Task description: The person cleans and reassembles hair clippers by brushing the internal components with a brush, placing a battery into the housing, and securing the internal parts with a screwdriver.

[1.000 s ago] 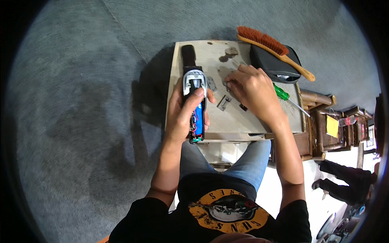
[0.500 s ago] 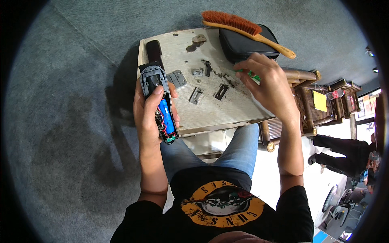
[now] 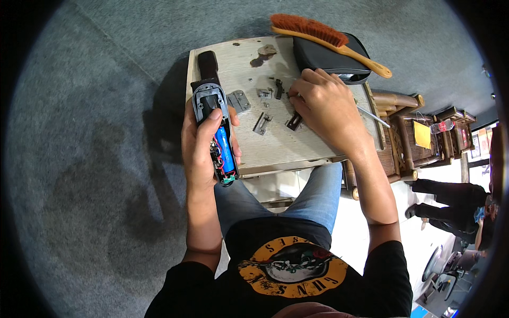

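Compared with the frame half a second before, the right hand (image 3: 323, 108) has drawn back from the right edge of the surface (image 3: 275, 151) toward its middle, and now rests knuckles-up over the scattered small parts; the opened device (image 3: 216, 132) keeps its place in the left hand (image 3: 199, 146), left of centre in the frame. The left grip is closed around the device: the fingers wrap the back of the dark housing and the thumb lies across its open face, which is turned upward so that the blue cylindrical cell (image 3: 224, 151) and the wiring beside it are exposed to view. The device's upper end lies over the left edge of the surface, a position that appears to steady it. The right grip is curled, with the fingertips pressed down among the parts near a small dark bracket (image 3: 293, 123); whether they pinch anything cannot be told. A thin metal shaft (image 3: 371, 115) projects from under this hand toward the right of the frame. Loose pieces, among them a grey plate (image 3: 239, 100) and a slim metal strip (image 3: 261, 123), lie spread flat and apart at centre, evidently so each stays findable. A wooden-handled brush (image 3: 328, 37) lies across a black pouch (image 3: 328, 58) at the upper right.
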### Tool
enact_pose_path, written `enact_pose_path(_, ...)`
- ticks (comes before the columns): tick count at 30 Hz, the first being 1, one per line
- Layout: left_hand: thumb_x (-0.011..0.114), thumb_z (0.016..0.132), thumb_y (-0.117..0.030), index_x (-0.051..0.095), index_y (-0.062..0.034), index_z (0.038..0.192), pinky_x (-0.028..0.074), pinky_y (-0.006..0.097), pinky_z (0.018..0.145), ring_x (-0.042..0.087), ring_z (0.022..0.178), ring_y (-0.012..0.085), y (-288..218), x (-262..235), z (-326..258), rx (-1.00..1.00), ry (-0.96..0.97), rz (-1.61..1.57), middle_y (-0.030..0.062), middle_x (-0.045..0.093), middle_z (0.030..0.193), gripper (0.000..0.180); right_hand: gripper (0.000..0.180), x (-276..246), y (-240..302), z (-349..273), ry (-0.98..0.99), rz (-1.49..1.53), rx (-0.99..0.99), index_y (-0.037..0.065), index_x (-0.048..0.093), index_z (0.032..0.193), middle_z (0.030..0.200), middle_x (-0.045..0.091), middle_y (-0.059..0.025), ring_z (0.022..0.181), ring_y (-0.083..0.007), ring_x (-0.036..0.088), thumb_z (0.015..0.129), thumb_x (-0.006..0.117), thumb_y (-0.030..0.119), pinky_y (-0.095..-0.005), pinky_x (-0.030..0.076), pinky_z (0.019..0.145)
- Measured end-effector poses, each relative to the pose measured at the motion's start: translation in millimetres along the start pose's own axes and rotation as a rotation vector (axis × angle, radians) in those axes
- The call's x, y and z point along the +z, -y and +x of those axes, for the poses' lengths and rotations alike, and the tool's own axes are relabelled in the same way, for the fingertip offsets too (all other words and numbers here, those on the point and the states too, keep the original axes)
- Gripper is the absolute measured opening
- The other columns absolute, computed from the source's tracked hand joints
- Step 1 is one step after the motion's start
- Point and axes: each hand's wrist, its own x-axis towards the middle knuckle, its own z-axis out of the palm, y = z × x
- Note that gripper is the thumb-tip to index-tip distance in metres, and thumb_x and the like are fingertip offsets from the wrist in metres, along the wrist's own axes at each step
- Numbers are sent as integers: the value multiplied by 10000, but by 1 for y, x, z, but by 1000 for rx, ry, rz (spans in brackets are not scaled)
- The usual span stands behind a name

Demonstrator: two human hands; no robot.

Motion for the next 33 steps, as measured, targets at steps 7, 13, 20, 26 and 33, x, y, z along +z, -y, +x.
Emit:
enact_pose_path(7,637,1076,-342,487,-21,1291,551,270,392,645,491,140,0,-3,0,7,31,-27,147,690,931,415,98,-3,2,3,-35,53,3,26,696,991,1026,714,-129,1015,-329,705,936,732,98,-462,548,945)
enact_pose_path(13,693,1017,-181,489,-29,1331,543,284,440,633,522,134,-2,-2,-2,12,69,43,121,674,938,404,103,-12,26,10,-102,457,52,11,700,1021,943,698,-137,922,-323,712,947,736,72,-441,555,863)
enact_pose_path(20,723,1002,-155,487,-41,1411,544,272,477,630,548,123,0,-4,-1,-3,92,143,93,674,940,486,121,-6,53,21,-161,646,-107,-8,702,1017,905,674,-148,856,-334,685,950,748,82,-447,530,813)
enact_pose_path(26,726,1000,-127,480,-44,1436,540,267,488,630,559,119,-2,-1,-3,-2,88,129,76,659,933,508,130,4,56,21,-186,560,-132,1,697,1003,930,675,-146,904,-367,690,953,759,103,-459,520,821)
enact_pose_path(33,721,997,-124,467,-47,1473,528,256,490,627,561,115,-2,1,-2,17,84,161,68,642,943,545,112,2,58,21,-197,497,-123,15,698,999,924,664,-136,893,-362,680,959,756,102,-454,511,800)
